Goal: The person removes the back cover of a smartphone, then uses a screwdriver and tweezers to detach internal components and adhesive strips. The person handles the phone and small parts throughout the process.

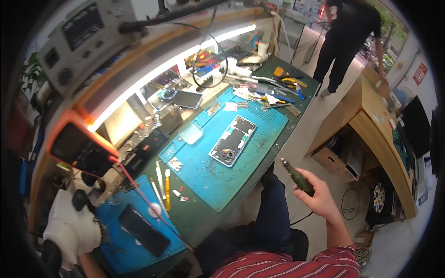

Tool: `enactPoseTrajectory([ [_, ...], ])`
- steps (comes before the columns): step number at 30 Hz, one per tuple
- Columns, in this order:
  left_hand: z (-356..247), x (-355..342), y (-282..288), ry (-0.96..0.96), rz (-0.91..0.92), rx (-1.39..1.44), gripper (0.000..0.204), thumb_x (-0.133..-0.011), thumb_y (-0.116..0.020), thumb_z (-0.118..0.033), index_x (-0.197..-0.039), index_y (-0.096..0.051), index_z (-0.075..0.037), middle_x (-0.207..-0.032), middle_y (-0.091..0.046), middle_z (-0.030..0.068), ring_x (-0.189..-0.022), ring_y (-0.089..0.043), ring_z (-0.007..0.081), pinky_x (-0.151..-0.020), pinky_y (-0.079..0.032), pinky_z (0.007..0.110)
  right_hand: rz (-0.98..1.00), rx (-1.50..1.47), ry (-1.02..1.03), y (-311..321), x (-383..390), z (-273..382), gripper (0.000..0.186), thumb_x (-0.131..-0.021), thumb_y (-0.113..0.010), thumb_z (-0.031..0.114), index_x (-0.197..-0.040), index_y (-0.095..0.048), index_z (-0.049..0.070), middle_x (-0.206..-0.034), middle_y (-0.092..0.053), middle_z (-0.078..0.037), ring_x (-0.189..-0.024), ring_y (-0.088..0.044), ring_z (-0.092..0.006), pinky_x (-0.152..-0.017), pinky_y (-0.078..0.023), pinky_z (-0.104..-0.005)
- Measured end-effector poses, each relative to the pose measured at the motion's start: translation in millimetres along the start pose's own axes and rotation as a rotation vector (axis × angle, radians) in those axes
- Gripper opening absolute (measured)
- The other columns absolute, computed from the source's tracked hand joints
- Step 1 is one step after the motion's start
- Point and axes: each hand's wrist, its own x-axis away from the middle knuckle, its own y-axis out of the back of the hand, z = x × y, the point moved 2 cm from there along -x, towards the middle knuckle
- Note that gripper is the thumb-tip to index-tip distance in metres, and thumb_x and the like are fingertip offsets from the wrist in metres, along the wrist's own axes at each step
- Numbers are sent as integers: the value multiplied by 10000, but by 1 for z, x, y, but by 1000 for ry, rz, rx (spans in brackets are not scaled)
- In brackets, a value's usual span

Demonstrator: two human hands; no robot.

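My right hand is raised to the right of the workbench, fingers wrapped round a dark green pen-shaped tool with a narrow metal tip pointing up and left. A thin black cord trails below that hand. My left forearm shows at the lower left; the hand itself is hidden behind a white microscope head. On the blue repair mat lies an opened smartphone, its inner parts and camera block exposed. A dark phone or screen panel rests on a smaller blue mat.
Pliers, tweezers and other tools crowd the bench's far end. A clear tray sits on the mat's left side. A red cable crosses the near left. At the right stands a wooden desk; a person in dark clothes is beyond.
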Motion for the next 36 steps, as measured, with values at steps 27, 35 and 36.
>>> enactPoseTrajectory([
  [27, -563, 82, 279, -186, 355, 941, 887, -759, -918, -169, -1523, -494, -18, -1322, -629, 171, -1237, -570, 350, -1093, -447, 454, 470, 299, 562, 101, -116, -97, 626, -859, -825, 144, -1445, -606, 105, -1019, -687, -83, -816, -697, -290, -678, -564, -383],
  [35, -568, 116, 354, -298, 484, 1445, 365, -869, -798, -25, -1227, -726, -29, -946, -716, 88, -873, -692, 260, -781, -569, 369, 537, 225, 629, 101, -101, -94, 610, -827, -830, 103, -1409, -649, 128, -1011, -723, -71, -808, -712, -272, -645, -573, -373],
  [36, -565, 117, 351, -370, 454, 1421, 314, -870, -794, -17, -1177, -731, -26, -930, -715, 89, -857, -693, 261, -765, -570, 367, 554, 221, 644, 98, -100, -91, 607, -822, -830, 96, -1402, -656, 130, -1017, -728, -69, -810, -716, -266, -643, -576, -368],
])
